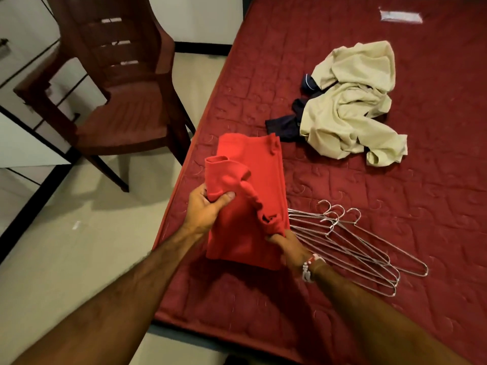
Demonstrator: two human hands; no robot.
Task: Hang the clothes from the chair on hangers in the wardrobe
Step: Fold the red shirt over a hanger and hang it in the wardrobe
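Head view, early stage of the task. Centre frame: both hands hold the red garment (237,241) above the near edge of the bed (395,193). The left hand (208,209) has fingers and thumb curled round a bunched fold near the garment's upper part. The right hand (286,245) pinches its gathered lower right corner, and the rest of the cloth lies folded on the quilt.

Upper left: the chair (123,106), its seat bare, so the clothes appear to be off it already. Upper right: a beige garment (353,106) lies crumpled on the bed, partly over a dark garment (283,126).

Lower right: a loose bundle of wire hangers (342,242) lies flat on the bed just beside the red garment, none of them carrying anything.

Judged progress: clothes moved to the bed; no piece is on a hanger, and hanging in the wardrobe remains for all three. The white panelled unit (15,143) at the left edge may be the wardrobe; this cannot be told.
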